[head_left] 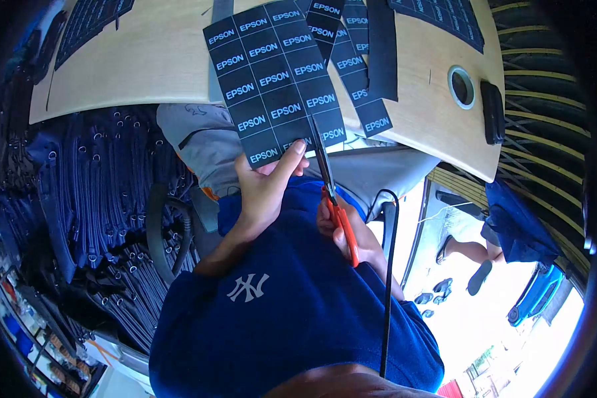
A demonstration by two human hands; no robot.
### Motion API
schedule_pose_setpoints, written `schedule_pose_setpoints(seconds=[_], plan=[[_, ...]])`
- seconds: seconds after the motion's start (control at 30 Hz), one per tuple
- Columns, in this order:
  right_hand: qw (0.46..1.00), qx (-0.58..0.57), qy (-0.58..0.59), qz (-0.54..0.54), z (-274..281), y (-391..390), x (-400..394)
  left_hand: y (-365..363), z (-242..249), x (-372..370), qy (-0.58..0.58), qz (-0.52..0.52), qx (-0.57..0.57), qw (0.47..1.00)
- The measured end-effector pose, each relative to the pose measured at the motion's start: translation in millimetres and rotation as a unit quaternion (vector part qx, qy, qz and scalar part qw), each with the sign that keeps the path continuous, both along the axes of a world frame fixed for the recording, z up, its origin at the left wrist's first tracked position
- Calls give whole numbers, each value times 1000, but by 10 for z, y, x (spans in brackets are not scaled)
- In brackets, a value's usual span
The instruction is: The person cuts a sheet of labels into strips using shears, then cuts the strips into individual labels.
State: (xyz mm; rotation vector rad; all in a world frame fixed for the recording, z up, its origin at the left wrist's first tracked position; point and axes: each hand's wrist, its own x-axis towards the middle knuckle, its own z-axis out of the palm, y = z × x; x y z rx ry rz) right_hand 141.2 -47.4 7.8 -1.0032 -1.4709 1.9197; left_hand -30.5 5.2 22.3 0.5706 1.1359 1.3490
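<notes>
A black sheet (266, 79) printed with rows of EPSON labels is held up over the table's front edge. My left hand (272, 182) pinches its lower edge, thumb on top. My right hand (341, 229) is closed round the orange handles of the scissors (343, 229). The blades point up the sheet between its middle and right columns, near the bottom, with the left thumb just to their left. Some of the right fingers are hidden behind the handles.
On the wooden table (159, 60) lie cut EPSON strips (351, 63), a plain black strip (383, 53), a tape roll (461, 87) and a black object (491, 113). Dark straps (89, 199) hang at left. Another person's leg (471, 251) shows at right.
</notes>
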Motion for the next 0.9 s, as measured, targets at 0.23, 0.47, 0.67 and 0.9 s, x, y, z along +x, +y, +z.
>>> schedule_pose_setpoints(seconds=[0.23, 0.47, 0.67, 0.9], plan=[[1000, 11, -7, 10, 24, 40, -12, 4, -16, -23, -6, 12, 3, 1000], [1000, 3, -13, 12, 94, 76, -42, 6, -20, -57, -17, 10, 19, 1000], [1000, 4, -14, 6, 51, 55, -54, 1, -9, -67, -23, 13, 9, 1000], [999, -7, -46, 16, 133, 74, -75, 4, 19, -82, -6, 11, 1, 1000]])
